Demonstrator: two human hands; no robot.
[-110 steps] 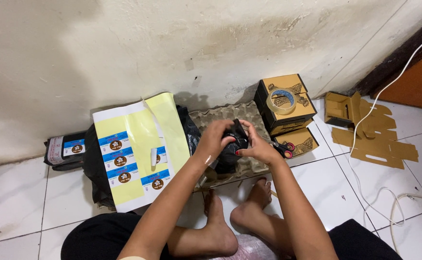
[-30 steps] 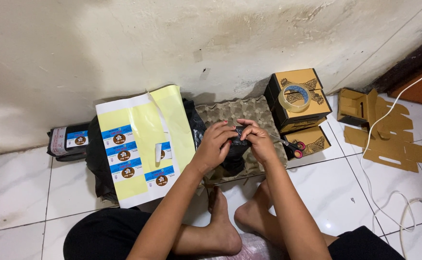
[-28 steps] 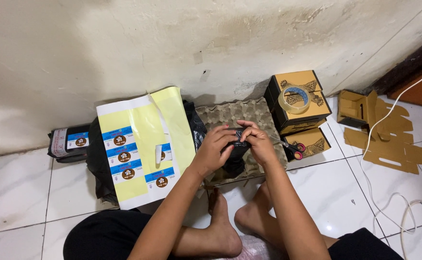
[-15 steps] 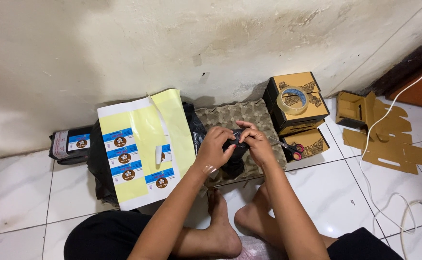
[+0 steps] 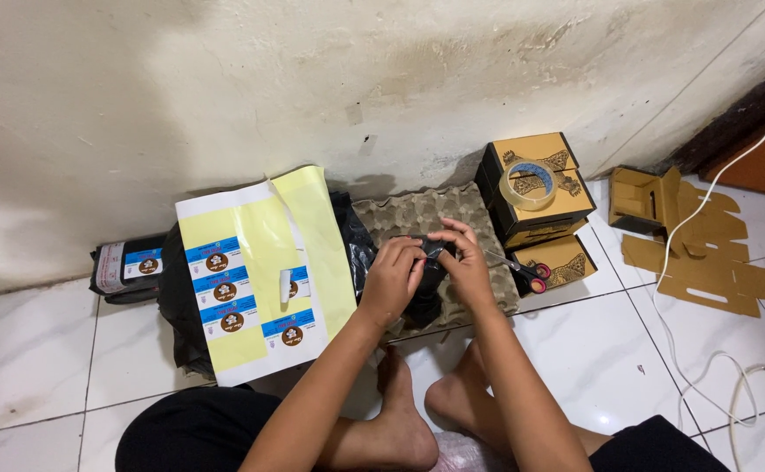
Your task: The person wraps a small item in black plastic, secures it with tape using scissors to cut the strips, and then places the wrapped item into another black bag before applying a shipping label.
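Centre frame | left hand (image 5: pixel 393 278) and right hand (image 5: pixel 463 267) both pinched the black plastic packet (image 5: pixel 426 288) over the egg tray (image 5: pixel 417 214) | best gripped evenly, edges aligned, film taut.

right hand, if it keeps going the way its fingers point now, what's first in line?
The right hand points left, toward the left hand. First contact would likely be the black packet both hands grip, then the left fingers. Depth looks matched, though one view cannot confirm.

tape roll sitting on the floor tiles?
No, the tape roll lies on top of the upper cardboard box by the wall.
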